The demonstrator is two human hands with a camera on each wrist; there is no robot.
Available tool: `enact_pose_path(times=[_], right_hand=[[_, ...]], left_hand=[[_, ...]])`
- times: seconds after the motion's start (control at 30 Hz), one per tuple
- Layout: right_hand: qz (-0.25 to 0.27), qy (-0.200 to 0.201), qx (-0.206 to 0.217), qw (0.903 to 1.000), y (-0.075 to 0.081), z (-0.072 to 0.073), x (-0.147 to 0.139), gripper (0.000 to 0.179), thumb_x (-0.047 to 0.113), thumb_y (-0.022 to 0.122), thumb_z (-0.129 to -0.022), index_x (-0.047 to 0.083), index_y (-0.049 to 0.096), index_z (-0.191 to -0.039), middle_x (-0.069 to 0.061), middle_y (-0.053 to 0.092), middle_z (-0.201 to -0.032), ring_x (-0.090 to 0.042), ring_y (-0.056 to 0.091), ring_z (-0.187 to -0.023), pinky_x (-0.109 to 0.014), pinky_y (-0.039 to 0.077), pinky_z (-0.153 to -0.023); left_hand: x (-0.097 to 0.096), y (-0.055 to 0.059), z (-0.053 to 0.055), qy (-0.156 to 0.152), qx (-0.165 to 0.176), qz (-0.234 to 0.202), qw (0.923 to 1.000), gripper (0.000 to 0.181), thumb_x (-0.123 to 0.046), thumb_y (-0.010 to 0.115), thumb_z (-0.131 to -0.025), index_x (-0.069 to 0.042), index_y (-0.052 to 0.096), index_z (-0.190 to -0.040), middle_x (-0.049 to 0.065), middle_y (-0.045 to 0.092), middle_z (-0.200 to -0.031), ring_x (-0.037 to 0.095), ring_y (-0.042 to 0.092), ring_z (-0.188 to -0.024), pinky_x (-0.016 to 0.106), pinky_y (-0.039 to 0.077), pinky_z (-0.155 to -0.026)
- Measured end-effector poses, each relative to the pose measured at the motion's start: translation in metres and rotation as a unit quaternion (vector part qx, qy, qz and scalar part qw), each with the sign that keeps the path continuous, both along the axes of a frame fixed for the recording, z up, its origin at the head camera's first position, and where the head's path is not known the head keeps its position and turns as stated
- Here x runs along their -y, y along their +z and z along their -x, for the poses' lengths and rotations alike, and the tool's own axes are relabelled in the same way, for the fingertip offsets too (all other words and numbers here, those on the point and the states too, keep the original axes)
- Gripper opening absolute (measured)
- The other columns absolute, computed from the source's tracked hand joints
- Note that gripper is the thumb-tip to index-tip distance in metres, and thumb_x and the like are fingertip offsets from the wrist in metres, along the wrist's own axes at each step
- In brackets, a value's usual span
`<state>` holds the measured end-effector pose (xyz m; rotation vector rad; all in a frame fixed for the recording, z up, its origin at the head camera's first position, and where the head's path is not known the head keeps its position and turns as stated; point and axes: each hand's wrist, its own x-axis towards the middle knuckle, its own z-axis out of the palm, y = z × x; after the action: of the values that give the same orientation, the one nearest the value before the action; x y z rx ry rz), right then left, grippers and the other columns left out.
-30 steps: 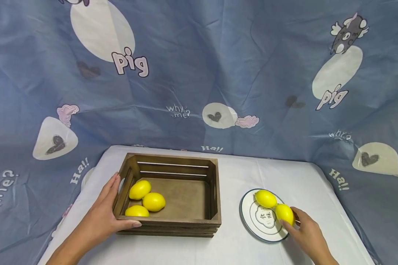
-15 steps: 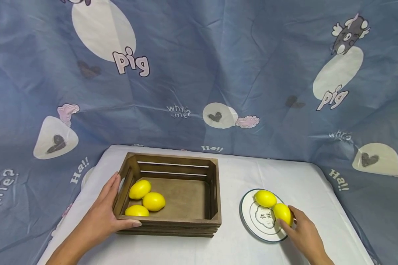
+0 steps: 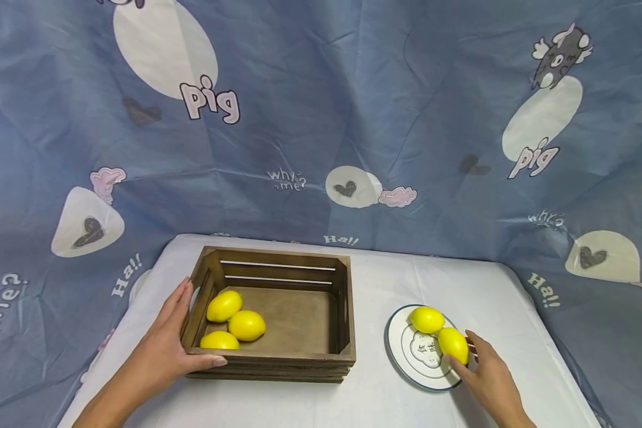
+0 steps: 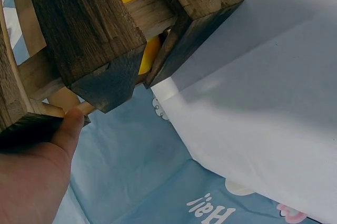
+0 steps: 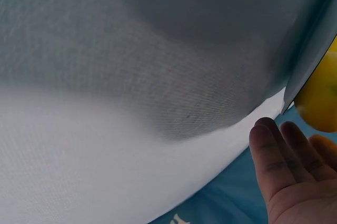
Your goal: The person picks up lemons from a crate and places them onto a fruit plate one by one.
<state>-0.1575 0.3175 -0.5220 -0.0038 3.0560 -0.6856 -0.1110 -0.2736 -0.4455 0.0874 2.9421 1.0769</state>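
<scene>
My left hand holds the front left corner of a brown slatted wooden crate, its fingers along the left end and its thumb on the front wall. Three yellow lemons lie inside the crate at its left. On the right, a white plate with a dark rim bears two more lemons. My right hand grips the nearer lemon over the plate's right side, thumb in front and fingers behind. The other lemon touches or nearly touches it. In the right wrist view the fingers show below the lemon's edge.
A white cloth covers the table. Behind it and to both sides hangs a blue printed curtain. White tabletop lies between the crate and the plate.
My right hand and its lemon have shifted slightly left over the plate, toward the other lemon. The left hand and the crate have stayed put.
</scene>
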Motion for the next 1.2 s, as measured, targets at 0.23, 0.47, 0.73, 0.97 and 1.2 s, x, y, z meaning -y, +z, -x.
enact_pose_path(times=[0.23, 0.47, 0.73, 0.97, 1.2], right_hand=[[0.004, 0.006, -0.005, 1.0000, 0.000, 0.000, 0.002, 0.085, 0.038, 0.080, -0.093, -0.012, 0.042, -0.150, -0.035, 0.054, -0.140, -0.050, 0.059, -0.121, -0.065, 0.050, -0.096], [0.001, 0.012, -0.022, 0.9997, 0.004, -0.002, 0.004, 0.086, 0.044, 0.080, -0.093, -0.011, 0.044, -0.148, -0.035, 0.055, -0.138, -0.050, 0.059, -0.120, -0.066, 0.050, -0.095], [-0.001, 0.022, -0.074, 0.9970, 0.011, -0.003, 0.007, 0.078, 0.041, 0.080, -0.093, -0.008, 0.049, -0.146, -0.032, 0.056, -0.137, -0.052, 0.058, -0.121, -0.067, 0.048, -0.095], [0.001, 0.027, -0.098, 0.9948, 0.023, -0.001, 0.016, 0.077, 0.043, 0.080, -0.093, -0.006, 0.052, -0.145, -0.029, 0.055, -0.141, -0.052, 0.054, -0.126, -0.067, 0.046, -0.098], [0.011, 0.048, -0.121, 0.9915, 0.038, -0.001, 0.031, 0.071, 0.036, 0.083, -0.092, -0.003, 0.054, -0.143, -0.026, 0.058, -0.140, -0.050, 0.057, -0.125, -0.067, 0.047, -0.098]], left_hand=[[0.001, -0.001, -0.001, 0.003, 0.005, 0.001, 1.0000, 0.155, -0.062, 0.094, -0.064, -0.010, -0.007, -0.168, 0.018, -0.007, -0.174, 0.058, 0.022, -0.149, 0.079, 0.032, -0.105], [0.000, -0.001, 0.000, -0.001, 0.000, -0.001, 1.0000, 0.154, -0.062, 0.094, -0.064, -0.008, -0.005, -0.168, 0.018, -0.005, -0.174, 0.058, 0.023, -0.148, 0.079, 0.031, -0.106], [0.001, -0.002, 0.000, 0.000, -0.001, 0.000, 1.0000, 0.154, -0.062, 0.094, -0.064, -0.009, -0.006, -0.168, 0.019, -0.005, -0.174, 0.058, 0.024, -0.148, 0.079, 0.032, -0.105], [0.000, -0.002, 0.000, 0.000, 0.001, 0.001, 1.0000, 0.154, -0.063, 0.094, -0.064, -0.009, -0.007, -0.168, 0.018, -0.006, -0.174, 0.058, 0.024, -0.147, 0.079, 0.032, -0.105], [-0.001, -0.001, -0.001, 0.000, 0.002, -0.001, 1.0000, 0.154, -0.063, 0.094, -0.064, -0.009, -0.006, -0.168, 0.018, -0.006, -0.174, 0.058, 0.024, -0.147, 0.079, 0.033, -0.105]])
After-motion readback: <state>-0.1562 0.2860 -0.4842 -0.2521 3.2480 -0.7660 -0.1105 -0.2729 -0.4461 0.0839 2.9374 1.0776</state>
